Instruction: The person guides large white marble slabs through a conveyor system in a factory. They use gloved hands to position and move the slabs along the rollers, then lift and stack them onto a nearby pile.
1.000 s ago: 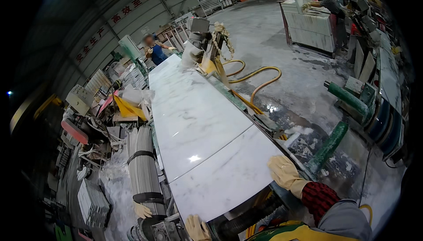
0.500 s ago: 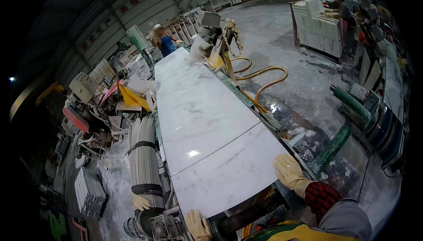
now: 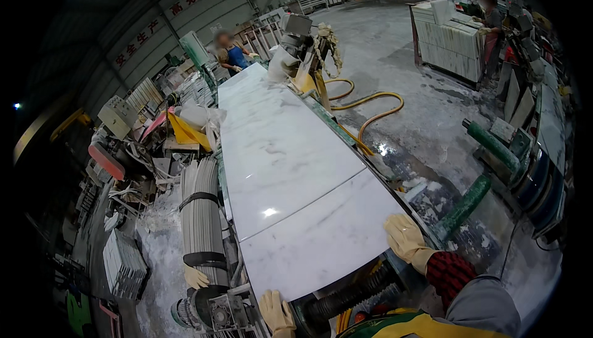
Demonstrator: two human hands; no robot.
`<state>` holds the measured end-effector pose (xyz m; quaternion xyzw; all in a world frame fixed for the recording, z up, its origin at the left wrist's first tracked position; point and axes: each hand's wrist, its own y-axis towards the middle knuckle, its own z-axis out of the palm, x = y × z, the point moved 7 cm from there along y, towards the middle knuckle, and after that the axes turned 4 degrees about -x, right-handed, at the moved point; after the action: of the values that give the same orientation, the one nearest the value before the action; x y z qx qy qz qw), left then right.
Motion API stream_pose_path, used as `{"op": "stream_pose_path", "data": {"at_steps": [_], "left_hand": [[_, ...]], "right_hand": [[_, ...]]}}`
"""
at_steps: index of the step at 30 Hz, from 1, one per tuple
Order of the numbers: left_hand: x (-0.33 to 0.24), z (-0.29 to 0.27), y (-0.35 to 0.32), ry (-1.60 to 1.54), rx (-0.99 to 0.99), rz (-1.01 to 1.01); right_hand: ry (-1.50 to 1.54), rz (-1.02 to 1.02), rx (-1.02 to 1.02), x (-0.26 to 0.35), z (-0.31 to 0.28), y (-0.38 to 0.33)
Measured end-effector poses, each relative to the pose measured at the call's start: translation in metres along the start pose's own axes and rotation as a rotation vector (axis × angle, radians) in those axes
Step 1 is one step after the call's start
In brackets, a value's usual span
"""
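A white marble slab (image 3: 321,233) with faint grey veins lies flat on a long roller machine bed. A thin seam parts it from a longer glossy marble slab (image 3: 278,140) beyond. My left hand (image 3: 277,313), in a cream rubber glove, is at the near slab's front left corner, its fingers stretched forward. Over at the front right corner, my right hand (image 3: 406,238), gloved alike, rests against the slab's edge with fingers extended. Neither hand is closed around anything. Below the near edge shows a dark ribbed roller (image 3: 349,292).
Left of the bed stand a strapped bundle of grey strips (image 3: 202,214), a loose glove (image 3: 196,277) and a motor (image 3: 185,312). A person in a blue apron (image 3: 236,57) is at the far end. Yellow hose (image 3: 395,106) and a green bar (image 3: 463,208) lie right.
The person at the far end has lowered their hands toward the bed. My hands keep nearly the same places on the near slab's corners; the view has shifted slightly.
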<state>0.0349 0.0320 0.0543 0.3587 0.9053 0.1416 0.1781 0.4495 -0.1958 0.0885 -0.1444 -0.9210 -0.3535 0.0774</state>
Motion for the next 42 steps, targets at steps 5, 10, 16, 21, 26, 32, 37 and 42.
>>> {"op": "stream_pose_path", "data": {"at_steps": [5,10,16,21,26,32,37,42], "left_hand": [[0.013,0.007,-0.015,0.052,-0.057,0.019],[0.007,0.004,-0.010,0.045,0.041,-0.054],[0.022,0.012,-0.030,0.039,0.004,-0.053],[0.023,0.016,-0.032,0.027,-0.050,-0.002],[0.024,0.020,-0.032,-0.011,-0.090,0.034],[0.032,0.017,-0.030,0.029,-0.092,0.021],[0.009,0.001,-0.030,-0.013,-0.034,0.021],[0.005,-0.001,-0.040,0.028,0.024,-0.011]], "right_hand": [[0.014,-0.006,-0.007,0.005,-0.001,0.002],[0.023,0.029,0.026,0.002,-0.002,-0.001],[0.000,-0.037,-0.072,0.007,-0.002,-0.003],[0.054,0.029,0.007,0.001,-0.001,-0.006],[0.021,-0.023,-0.070,-0.003,0.003,-0.014],[0.124,0.017,-0.011,0.007,-0.014,0.006],[0.017,-0.013,-0.113,0.003,-0.003,-0.014],[0.087,0.146,0.182,0.003,-0.007,-0.002]]}}
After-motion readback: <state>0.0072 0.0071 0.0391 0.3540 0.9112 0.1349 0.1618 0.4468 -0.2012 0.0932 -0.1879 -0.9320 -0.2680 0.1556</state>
